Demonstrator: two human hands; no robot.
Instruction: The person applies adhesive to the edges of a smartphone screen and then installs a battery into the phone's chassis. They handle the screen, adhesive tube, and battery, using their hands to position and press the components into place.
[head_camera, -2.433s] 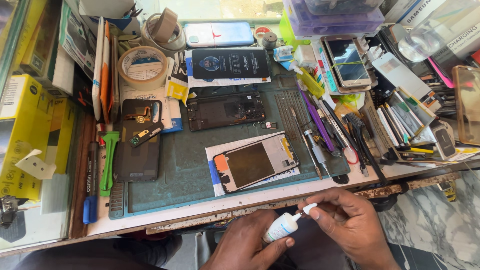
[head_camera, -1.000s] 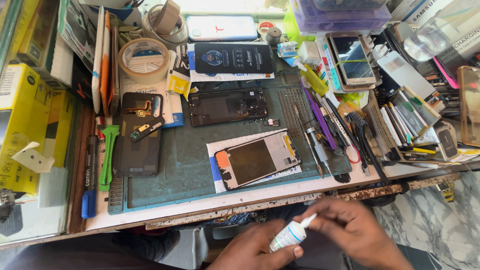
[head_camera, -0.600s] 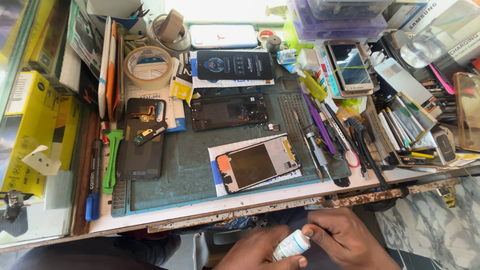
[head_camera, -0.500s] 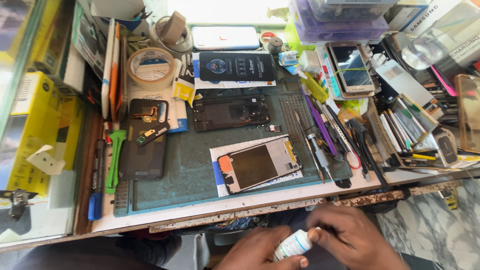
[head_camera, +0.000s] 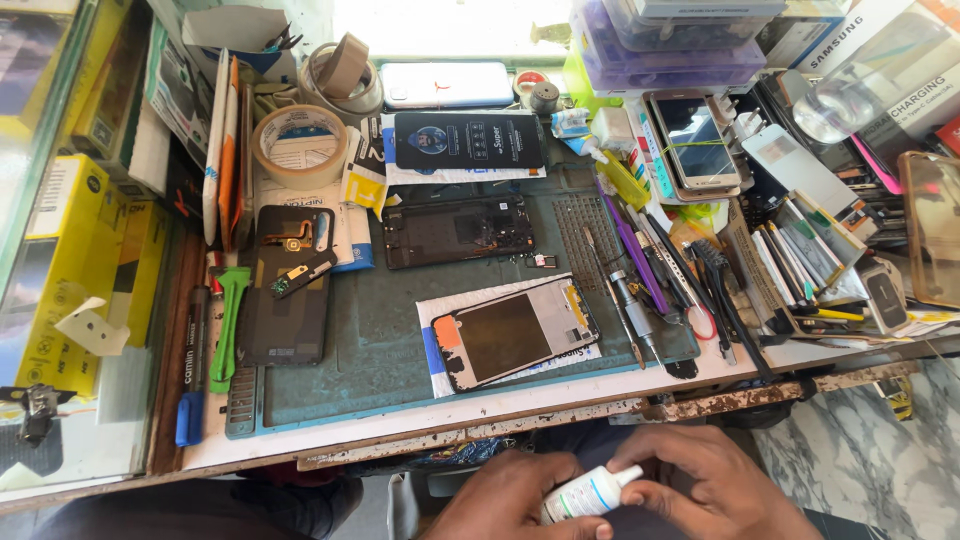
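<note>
Left hand (head_camera: 505, 495) closes its grip on the small white bottle (head_camera: 585, 494); right hand (head_camera: 700, 485) pinches its tip. Beyond them on the bench (head_camera: 560, 398), the phone frame (head_camera: 515, 335) lies untouched.

A small white bottle (head_camera: 585, 493) lies nearly level, tilted so its white nozzle end points up and to the right. A pale green label wraps its body. It sits low at the bottom edge of the view, below the bench's front edge, held between both hands. The tip looks capped, though it is partly hidden by fingers.
</note>
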